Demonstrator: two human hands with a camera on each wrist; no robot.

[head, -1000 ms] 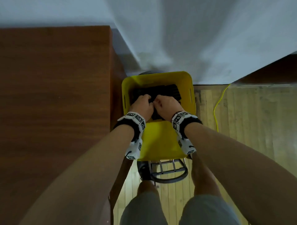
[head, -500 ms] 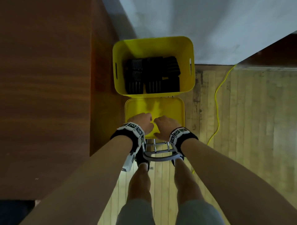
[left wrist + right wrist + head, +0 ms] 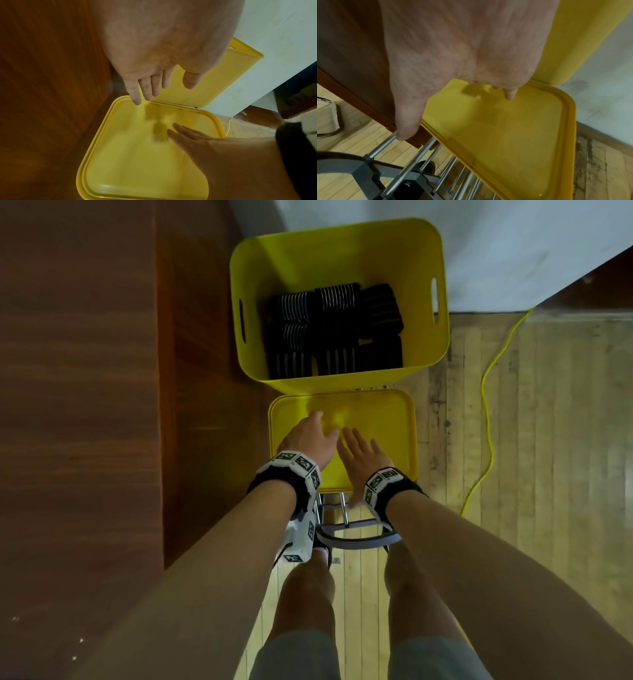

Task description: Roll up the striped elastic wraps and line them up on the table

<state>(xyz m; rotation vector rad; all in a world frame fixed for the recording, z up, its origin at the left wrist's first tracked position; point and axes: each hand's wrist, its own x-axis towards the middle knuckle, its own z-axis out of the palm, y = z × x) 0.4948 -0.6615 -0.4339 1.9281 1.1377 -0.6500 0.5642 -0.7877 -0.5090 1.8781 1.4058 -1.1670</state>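
Note:
Several black wraps with white stripes (image 3: 334, 302) lie packed in an open yellow bin (image 3: 339, 234) on the floor beside the table. The bin's yellow lid (image 3: 383, 433) lies flat on a metal rack in front of it. My left hand (image 3: 310, 438) hovers over the lid's left half with straight fingers and holds nothing. My right hand (image 3: 359, 450) is beside it, also flat and empty. In the left wrist view the left hand (image 3: 150, 83) reaches toward the lid's (image 3: 137, 162) far edge. The right wrist view shows the right hand (image 3: 471, 54) above the lid (image 3: 513, 135).
A brown wooden table (image 3: 75, 405) fills the left side. A grey metal rack (image 3: 412, 165) carries the lid. A yellow cable (image 3: 486, 405) runs over the plank floor at the right. A white wall (image 3: 513, 251) stands behind the bin. My legs are below.
Both hands have pulled back out of the bin to above the lid, and their curled fingers have straightened. The wraps stay in the bin.

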